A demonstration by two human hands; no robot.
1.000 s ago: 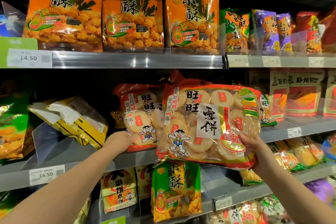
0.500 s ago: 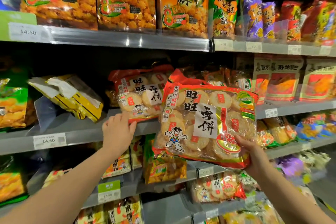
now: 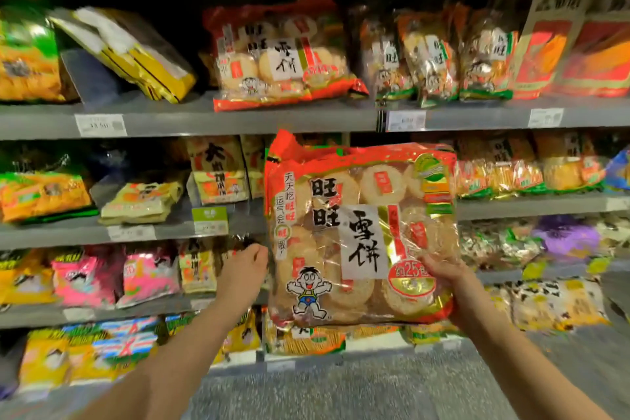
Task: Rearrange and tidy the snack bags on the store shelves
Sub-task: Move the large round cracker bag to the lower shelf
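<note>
While we hold the large red-and-clear plastic bag of round rice crackers (image 3: 361,232) off the shelves, it sits just toward 4 o'clock of frame centre, upright, label facing us.

Head view, the only one:
- Right hand (image 3: 443,278) pinches the bag's lower right corner, thumb on the front film.
- Left hand (image 3: 246,264) is at 9 o'clock of the bag, fingers curled at its left edge. We cannot tell whether it grips the bag or something behind it; blur there.
- Matching red cracker bag (image 3: 279,54) stands at 12 o'clock on the grey metal upper shelf (image 3: 204,123). At its 9 o'clock, a yellow-and-white foil bag (image 3: 126,51) leans over.

Our guess: the held bag goes up beside its twin.

Risks:
- A single-corner grip on a wide bag could let it swing or slip during the lift.
- Squeezing harder would crack the crackers.
- The bottom seam may catch the shelf lip.
- Pushing in carelessly could topple the twin or the leaning foil bag.
</note>
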